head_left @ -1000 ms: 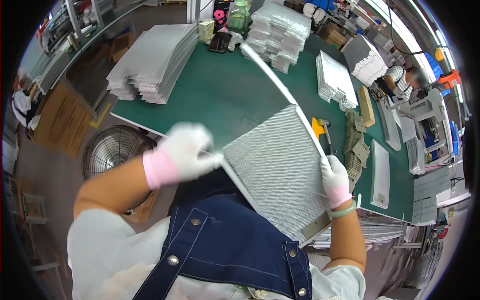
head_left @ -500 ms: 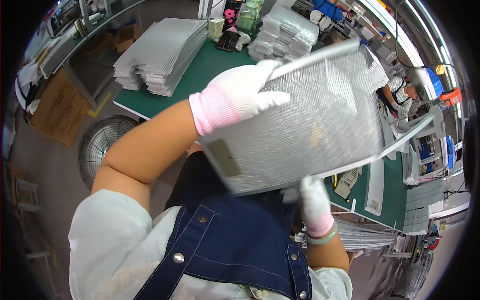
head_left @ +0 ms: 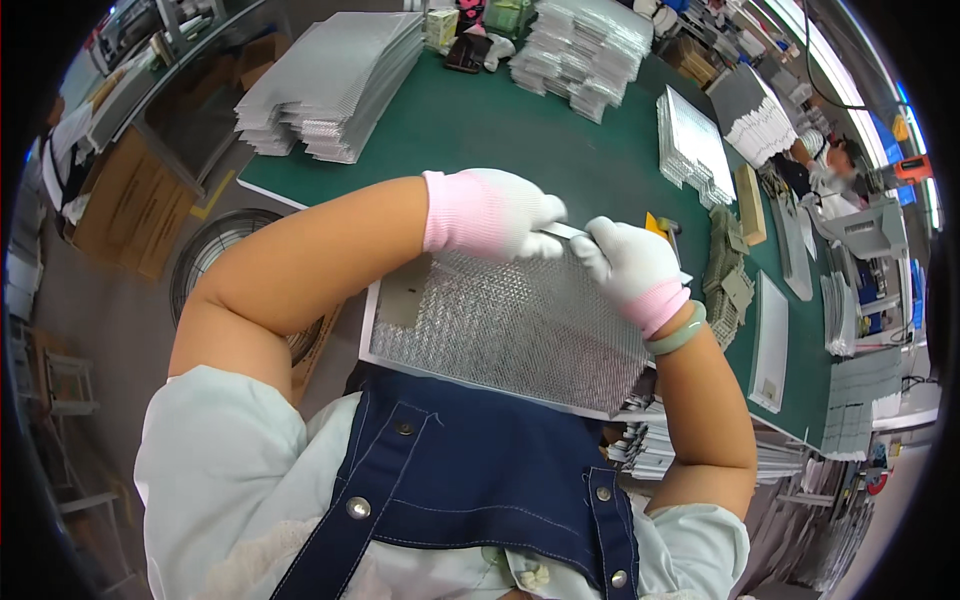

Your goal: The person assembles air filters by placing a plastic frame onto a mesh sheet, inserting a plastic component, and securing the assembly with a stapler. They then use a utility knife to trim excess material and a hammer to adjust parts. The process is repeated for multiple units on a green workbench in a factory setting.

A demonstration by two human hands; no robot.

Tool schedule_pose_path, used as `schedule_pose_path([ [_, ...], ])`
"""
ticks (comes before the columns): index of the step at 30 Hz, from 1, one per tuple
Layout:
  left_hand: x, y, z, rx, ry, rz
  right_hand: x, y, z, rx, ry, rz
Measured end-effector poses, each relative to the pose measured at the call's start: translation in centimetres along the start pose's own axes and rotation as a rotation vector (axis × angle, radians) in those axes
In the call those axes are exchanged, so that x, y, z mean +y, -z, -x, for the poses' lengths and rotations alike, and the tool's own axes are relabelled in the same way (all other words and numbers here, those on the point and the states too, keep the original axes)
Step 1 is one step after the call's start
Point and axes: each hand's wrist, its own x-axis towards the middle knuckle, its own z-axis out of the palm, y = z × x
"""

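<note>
A silver mesh filter panel (head_left: 500,320) with a thin white frame lies in front of my body, across the near edge of the green worktable. A grey rectangular patch (head_left: 402,290) marks its left end. My left hand (head_left: 505,215), in a white glove with a pink cuff, is closed at the panel's far side. Close beside it my right hand (head_left: 625,262), gloved likewise, is closed too, fingertips pinching. A short white strip (head_left: 562,230) shows between both hands; it looks like the panel's far frame edge. The fingers hide the rest of that edge.
Stacked mesh sheets (head_left: 335,75) stand at the far left of the green table (head_left: 480,130), and wrapped sheets (head_left: 585,50) behind. Small panels (head_left: 695,145), a wooden block (head_left: 748,205) and grey-green pieces (head_left: 727,265) lie right. A floor fan (head_left: 215,245) stands left; another person (head_left: 825,165) works far right.
The panel has come down from a raised, tilted position to lie flatter before me. My right hand has moved from its lower edge up to the far side, near my left hand.
</note>
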Motion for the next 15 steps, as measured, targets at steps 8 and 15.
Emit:
schedule_pose_path([
  [8,-1.7,-3.7,1.2,0.246,0.042,-0.283,0.4,-3.7,0.4,0.115,0.029,0.091],
  [15,-1.8,-3.4,0.7,0.278,-0.061,-0.432,0.4,-2.8,0.4,-0.005,-0.071,0.002],
])
